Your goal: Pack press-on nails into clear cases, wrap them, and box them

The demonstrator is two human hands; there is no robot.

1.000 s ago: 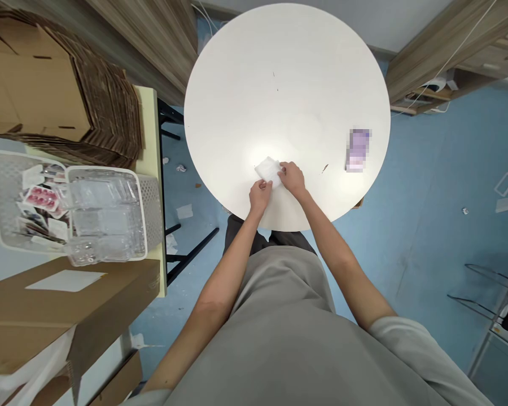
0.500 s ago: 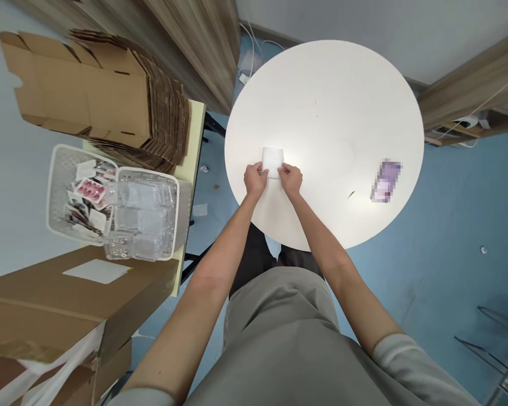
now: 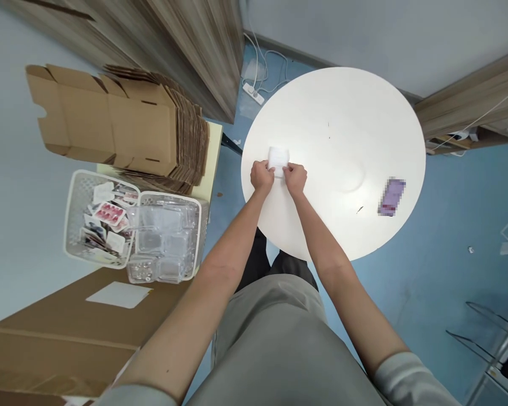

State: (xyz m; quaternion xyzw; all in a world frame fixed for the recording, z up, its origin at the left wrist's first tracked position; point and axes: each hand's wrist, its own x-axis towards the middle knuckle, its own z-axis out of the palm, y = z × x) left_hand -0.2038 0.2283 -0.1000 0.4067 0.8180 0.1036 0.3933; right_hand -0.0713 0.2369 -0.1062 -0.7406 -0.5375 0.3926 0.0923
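While both hands meet at the near-left part of the round white table (image 3: 347, 113), I see them pinching one small white packet (image 3: 278, 156) between them. My left hand (image 3: 262, 176) grips its near-left corner and my right hand (image 3: 295, 177) its near-right corner, fingers closed on the near edge, so the packet sticks out from the fingertips toward the far side of the table. It looks roughly square, with no clear long axis that I can make out, and I cannot tell whether its far edge rests on the table or is lifted just off it. Neither hand is nearer than the other; they sit side by side, almost touching.

Well to the right on the same table lies a small purple item (image 3: 392, 196), blurred. Off to the left, on a side table, stand a white mesh basket (image 3: 79, 192) of small carded goods, a second basket of clear plastic trays (image 3: 165, 242) just beside it, and a stack of flattened cardboard boxes (image 3: 122, 127) behind them.
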